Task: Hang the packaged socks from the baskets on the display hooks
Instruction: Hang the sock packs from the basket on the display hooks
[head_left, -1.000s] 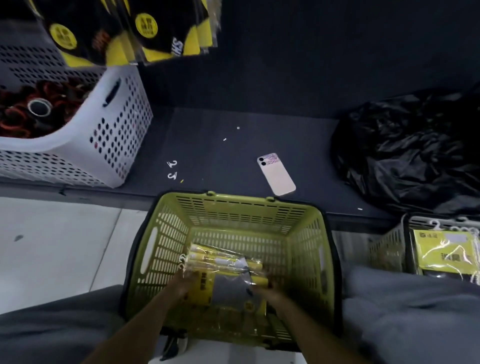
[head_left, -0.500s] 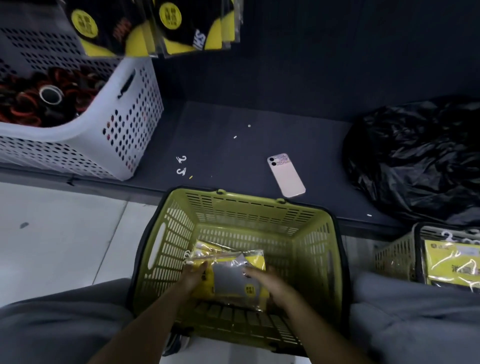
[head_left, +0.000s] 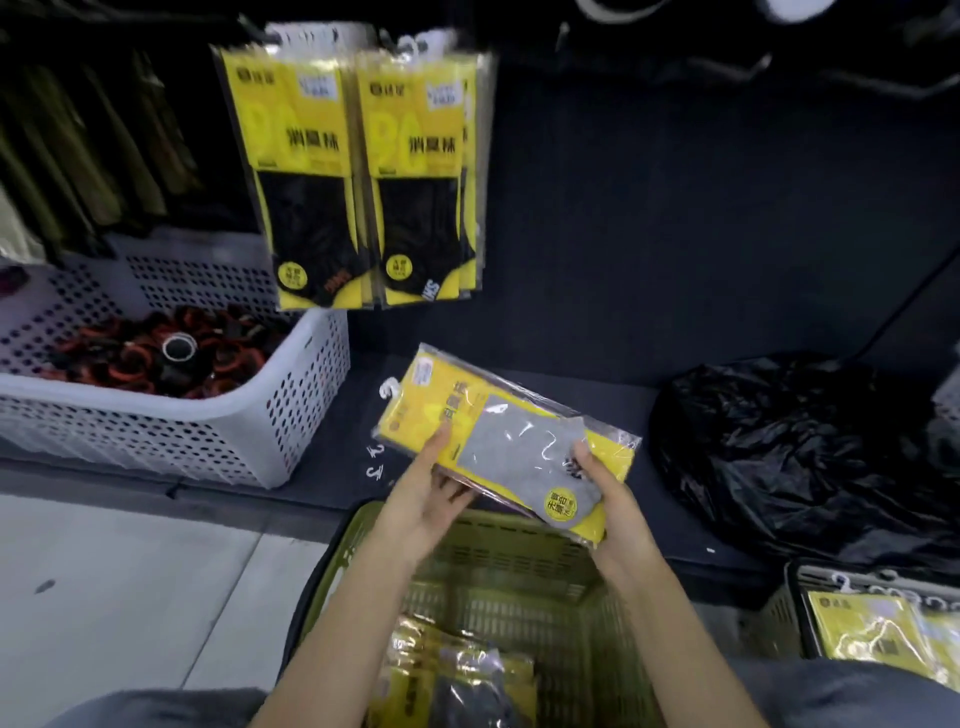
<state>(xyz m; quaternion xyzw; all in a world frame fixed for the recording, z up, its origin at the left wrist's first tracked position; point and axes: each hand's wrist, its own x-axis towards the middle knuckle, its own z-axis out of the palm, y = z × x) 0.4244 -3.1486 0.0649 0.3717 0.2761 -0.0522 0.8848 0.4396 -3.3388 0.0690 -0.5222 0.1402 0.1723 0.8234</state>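
L hand (head_left: 427, 501), R hand (head_left: 610, 512) grip glossy flat sock pack (head_left: 501, 441) above slotted basket (head_left: 519, 569).

One wide-angle camera sits on the person's head and looks forward and steeply down, facing the dark display wall (head_left: 675, 208). The green slatted plastic basket (head_left: 519, 571) fills the near edge; hanging yellow-and-black sock packs (head_left: 306, 171) mark the far top. The left hand (head_left: 421, 509) and right hand (head_left: 613, 514) hold a yellow plastic-wrapped pack of grey socks (head_left: 519, 447) at centre, close below the lens. A white perforated plastic basket (head_left: 249, 415) bounds the left, a crumpled black plastic bag (head_left: 810, 457) the right.
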